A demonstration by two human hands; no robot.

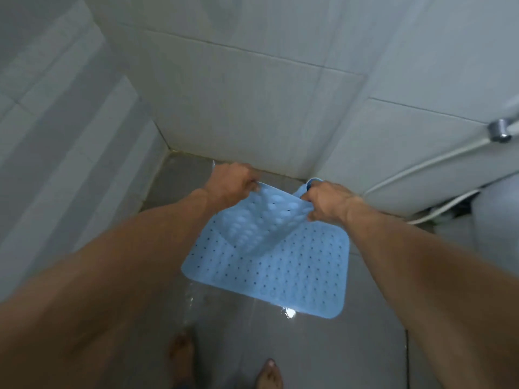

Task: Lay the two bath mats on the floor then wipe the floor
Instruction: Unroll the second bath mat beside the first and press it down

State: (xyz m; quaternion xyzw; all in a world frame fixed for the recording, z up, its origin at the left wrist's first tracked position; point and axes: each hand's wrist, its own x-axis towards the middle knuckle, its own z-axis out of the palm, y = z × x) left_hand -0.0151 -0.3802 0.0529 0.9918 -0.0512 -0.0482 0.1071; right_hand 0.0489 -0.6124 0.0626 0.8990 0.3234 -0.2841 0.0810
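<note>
The tiled walls (252, 88) are white and meet in a corner at the far end of the grey floor (323, 346), which is wet and shows a bright reflection just beside the near edge of the mat.

The light blue bath mat (295, 270) is a rubber sheet with rounded corners, rows of small holes and raised bumps. Its near portion lies over the floor, between the wall corner and the person's feet. Its far portion is lifted and folded back toward the camera, so that the underside with round suction cups faces up. A second blue edge curls up behind the right hand; the view does not show whether it belongs to the same mat or to another one.

Both bare forearms extend forward from the bottom corners of the view. The left hand (233, 182) is closed, its grip pinching the lifted mat edge on the left side. The right hand (325, 200) is closed, its grip pinching the same lifted edge on the right side. The two hands are near each other, with the folded section sagging between them.

A white hose (421, 168) runs along the right wall from a chrome fitting (498, 131).

Two bare feet (182, 357) stand on the floor near the bottom edge.
</note>
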